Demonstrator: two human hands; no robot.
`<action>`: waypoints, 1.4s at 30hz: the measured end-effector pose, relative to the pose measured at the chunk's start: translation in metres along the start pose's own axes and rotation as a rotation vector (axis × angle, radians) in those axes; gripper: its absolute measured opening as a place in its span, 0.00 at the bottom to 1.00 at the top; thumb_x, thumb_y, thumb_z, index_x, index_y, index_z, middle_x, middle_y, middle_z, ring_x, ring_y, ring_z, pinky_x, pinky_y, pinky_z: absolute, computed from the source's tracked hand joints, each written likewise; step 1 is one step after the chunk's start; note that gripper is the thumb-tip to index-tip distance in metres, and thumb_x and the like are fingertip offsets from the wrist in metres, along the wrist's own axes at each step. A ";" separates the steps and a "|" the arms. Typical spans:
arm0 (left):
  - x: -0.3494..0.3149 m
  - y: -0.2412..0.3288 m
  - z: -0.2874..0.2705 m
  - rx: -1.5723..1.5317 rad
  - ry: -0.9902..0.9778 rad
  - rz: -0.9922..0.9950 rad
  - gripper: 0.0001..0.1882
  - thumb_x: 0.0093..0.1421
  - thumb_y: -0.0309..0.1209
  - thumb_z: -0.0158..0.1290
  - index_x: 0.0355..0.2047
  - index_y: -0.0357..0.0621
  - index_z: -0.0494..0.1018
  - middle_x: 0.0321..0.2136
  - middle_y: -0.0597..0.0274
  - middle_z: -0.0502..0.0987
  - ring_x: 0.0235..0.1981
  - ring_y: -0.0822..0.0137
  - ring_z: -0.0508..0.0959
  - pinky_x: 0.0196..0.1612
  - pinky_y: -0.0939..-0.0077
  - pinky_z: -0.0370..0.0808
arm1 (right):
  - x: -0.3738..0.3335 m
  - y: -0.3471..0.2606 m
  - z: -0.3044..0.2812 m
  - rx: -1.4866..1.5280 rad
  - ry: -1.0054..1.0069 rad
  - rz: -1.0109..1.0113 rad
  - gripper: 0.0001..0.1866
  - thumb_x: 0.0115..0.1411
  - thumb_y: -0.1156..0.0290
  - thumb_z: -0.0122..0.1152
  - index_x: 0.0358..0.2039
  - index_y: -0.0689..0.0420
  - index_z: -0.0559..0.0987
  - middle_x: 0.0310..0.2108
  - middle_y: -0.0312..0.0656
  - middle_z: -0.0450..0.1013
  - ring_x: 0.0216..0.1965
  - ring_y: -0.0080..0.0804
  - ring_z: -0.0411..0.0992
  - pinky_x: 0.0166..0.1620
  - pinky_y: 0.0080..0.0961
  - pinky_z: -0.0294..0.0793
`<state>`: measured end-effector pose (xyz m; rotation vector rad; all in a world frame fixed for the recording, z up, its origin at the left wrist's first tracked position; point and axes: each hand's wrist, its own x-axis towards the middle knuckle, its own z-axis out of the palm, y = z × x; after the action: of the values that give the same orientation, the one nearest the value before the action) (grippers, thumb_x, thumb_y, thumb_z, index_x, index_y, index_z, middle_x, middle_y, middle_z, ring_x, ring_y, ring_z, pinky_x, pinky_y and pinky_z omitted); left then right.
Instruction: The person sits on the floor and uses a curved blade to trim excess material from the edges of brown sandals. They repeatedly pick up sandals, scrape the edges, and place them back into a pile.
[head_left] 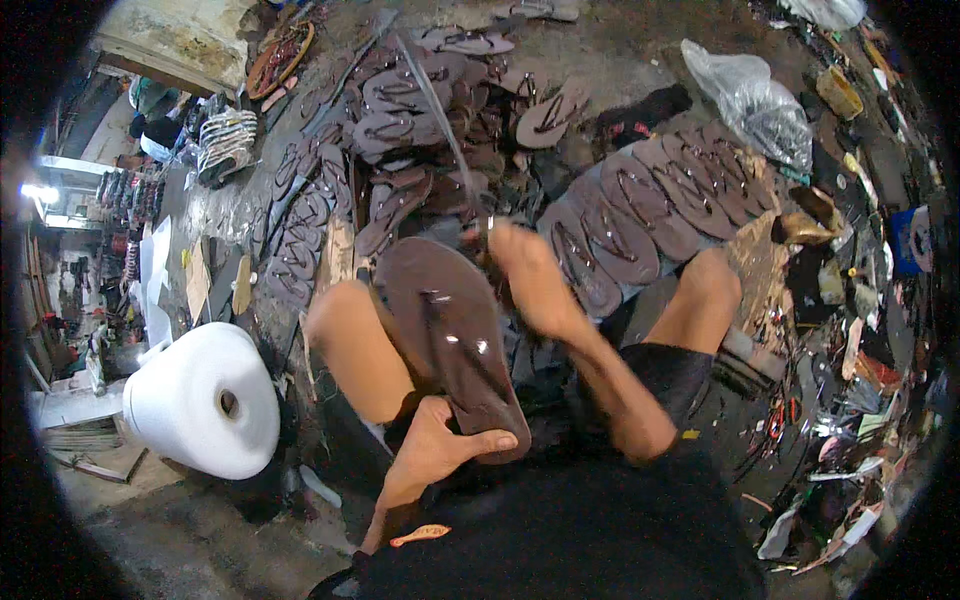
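Black shirt [570, 530], nearest me; beyond my knees, rows of laid-out sandals [645, 200]. Before my left knee [350, 345] slants one brown sandal [435, 285], its heel end grasped by my left hand [440, 445], thumb on top. My right hand [535, 280] is blurred, fingers curled; whether it grips the long grey strip [436, 104], I cannot tell. Should my thumb slip, the sandal could twist loose. Orange mark [420, 535] on the shirt: unreadable.

I see scuffed grey floor [625, 60], stained pale wall [185, 35] upper left, lamp [40, 192] (glaring) far left.
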<state>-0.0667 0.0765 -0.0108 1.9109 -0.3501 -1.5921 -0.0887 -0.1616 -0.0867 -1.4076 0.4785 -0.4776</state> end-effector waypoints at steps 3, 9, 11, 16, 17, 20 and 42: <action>0.013 0.024 -0.008 0.097 0.124 0.243 0.35 0.60 0.30 0.68 0.64 0.36 0.65 0.56 0.58 0.76 0.57 0.68 0.74 0.62 0.66 0.71 | -0.056 -0.002 0.009 0.174 0.081 0.038 0.17 0.70 0.59 0.64 0.43 0.63 0.81 0.32 0.33 0.79 0.34 0.19 0.72 0.39 0.26 0.74; 0.027 0.044 -0.036 -0.714 0.379 0.500 0.13 0.72 0.38 0.57 0.48 0.42 0.77 0.41 0.68 0.80 0.43 0.74 0.79 0.49 0.75 0.76 | -0.131 -0.024 -0.002 -0.056 0.066 0.039 0.17 0.73 0.61 0.57 0.53 0.61 0.79 0.24 0.33 0.72 0.26 0.19 0.67 0.32 0.26 0.69; 0.020 0.036 -0.040 -0.779 0.416 0.378 0.13 0.72 0.39 0.58 0.47 0.43 0.78 0.41 0.69 0.81 0.42 0.76 0.79 0.48 0.76 0.76 | -0.176 -0.024 -0.025 -0.244 -0.016 0.084 0.15 0.73 0.62 0.53 0.52 0.59 0.78 0.24 0.43 0.71 0.25 0.36 0.70 0.30 0.34 0.69; 0.008 0.014 -0.028 -0.794 0.270 0.356 0.16 0.71 0.41 0.58 0.48 0.42 0.77 0.42 0.66 0.82 0.41 0.74 0.81 0.46 0.76 0.79 | -0.290 -0.009 -0.048 -0.458 -0.230 0.321 0.13 0.70 0.59 0.57 0.46 0.56 0.74 0.27 0.56 0.75 0.27 0.64 0.74 0.30 0.49 0.71; 0.008 0.012 -0.025 -0.769 0.282 0.323 0.16 0.71 0.41 0.58 0.49 0.41 0.76 0.42 0.66 0.82 0.40 0.73 0.82 0.46 0.76 0.79 | -0.303 -0.006 -0.052 -0.508 -0.273 0.435 0.14 0.70 0.58 0.57 0.45 0.55 0.74 0.27 0.56 0.75 0.28 0.64 0.75 0.30 0.50 0.71; 0.010 0.014 -0.026 -0.734 0.210 0.316 0.17 0.73 0.41 0.55 0.52 0.41 0.75 0.43 0.64 0.83 0.42 0.70 0.83 0.47 0.72 0.80 | -0.321 0.000 -0.058 -0.593 -0.268 0.487 0.15 0.69 0.56 0.58 0.45 0.54 0.74 0.26 0.55 0.75 0.28 0.65 0.75 0.31 0.51 0.71; 0.032 0.049 -0.054 -0.269 0.038 0.207 0.20 0.69 0.36 0.62 0.54 0.39 0.72 0.45 0.64 0.80 0.45 0.74 0.77 0.53 0.72 0.75 | -0.045 -0.024 -0.043 -0.523 -0.580 -0.005 0.21 0.76 0.53 0.45 0.40 0.61 0.75 0.24 0.58 0.71 0.31 0.68 0.70 0.35 0.54 0.68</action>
<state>0.0017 0.0364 -0.0015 1.6423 -0.2907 -1.3887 -0.1504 -0.1727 -0.0656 -1.9577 0.1225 0.0794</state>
